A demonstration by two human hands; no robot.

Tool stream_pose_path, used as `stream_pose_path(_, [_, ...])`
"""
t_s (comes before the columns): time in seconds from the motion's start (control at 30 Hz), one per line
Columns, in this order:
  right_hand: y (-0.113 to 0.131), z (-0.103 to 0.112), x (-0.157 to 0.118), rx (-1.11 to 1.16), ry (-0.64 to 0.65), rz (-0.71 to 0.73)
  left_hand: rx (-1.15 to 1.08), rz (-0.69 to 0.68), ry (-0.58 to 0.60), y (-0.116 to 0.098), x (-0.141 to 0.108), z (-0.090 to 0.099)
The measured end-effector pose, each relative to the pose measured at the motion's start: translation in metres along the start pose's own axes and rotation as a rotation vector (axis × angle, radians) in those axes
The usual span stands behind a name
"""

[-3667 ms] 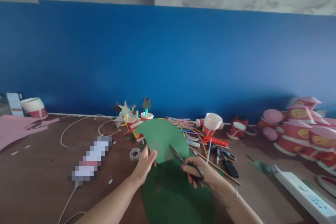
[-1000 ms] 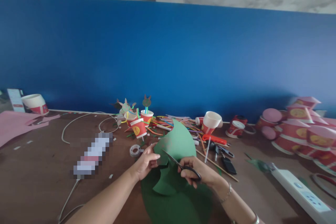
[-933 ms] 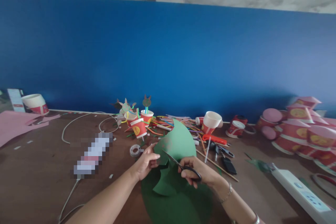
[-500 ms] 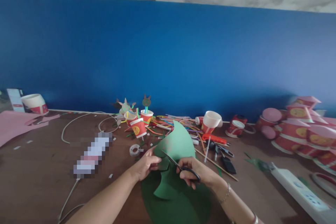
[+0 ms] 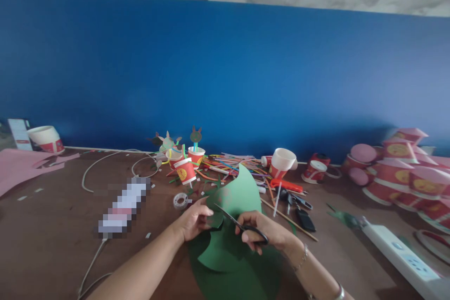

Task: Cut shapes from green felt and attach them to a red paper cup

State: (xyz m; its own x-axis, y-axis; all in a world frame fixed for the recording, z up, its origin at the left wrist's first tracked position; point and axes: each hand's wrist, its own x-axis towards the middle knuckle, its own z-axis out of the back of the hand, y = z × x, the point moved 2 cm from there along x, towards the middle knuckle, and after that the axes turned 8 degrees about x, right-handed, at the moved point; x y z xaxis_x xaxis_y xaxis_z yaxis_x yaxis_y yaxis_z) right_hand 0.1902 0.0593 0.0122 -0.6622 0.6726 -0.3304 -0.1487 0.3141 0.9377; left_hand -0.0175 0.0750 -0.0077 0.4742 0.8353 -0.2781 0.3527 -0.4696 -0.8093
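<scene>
My left hand [image 5: 195, 220] pinches the left edge of a sheet of green paper [image 5: 246, 192], thumb on top. Curved cuts run along this sheet, and its upper part stands up in a pointed curl. In my right hand [image 5: 258, 232] is a pair of black-handled scissors [image 5: 228, 215], fingers through the loops. The blades point up and left across the green paper, near my left fingertips. Beneath lies a larger dark green sheet [image 5: 239, 286], partly hidden by the cut one.
A roll of tape [image 5: 180, 200] lies left of the paper. Behind are red paper cups [image 5: 185, 171] and colourful pipe cleaners [image 5: 232, 166]. Keys [image 5: 305, 220], a wooden stick [image 5: 291, 222] and a power strip [image 5: 401, 253] lie right; stacked cups [image 5: 393, 178] stand farther right.
The green paper's lower flap has shifted slightly left and down, and its pointed top slightly right. Both hands keep their holds, with the scissor blades a little farther left.
</scene>
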Motion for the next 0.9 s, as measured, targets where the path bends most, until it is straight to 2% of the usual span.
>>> stream_pose_path(0.27, [-0.002,0.001,0.0015,-0.006,0.003,0.01,0.016,-0.023,0.06,-0.0025,-0.0009,-0.0027])
stream_pose_path(0.57, [-0.0014,0.0042,-0.0015,-0.036,-0.039,-0.003,0.008,-0.013,-0.072,-0.0017,0.0002,0.0044])
stream_pose_path(0.9, [0.0026,0.0038,-0.0023,-0.065,-0.072,-0.029,0.015,-0.026,-0.022,-0.0003,0.0012,0.0059])
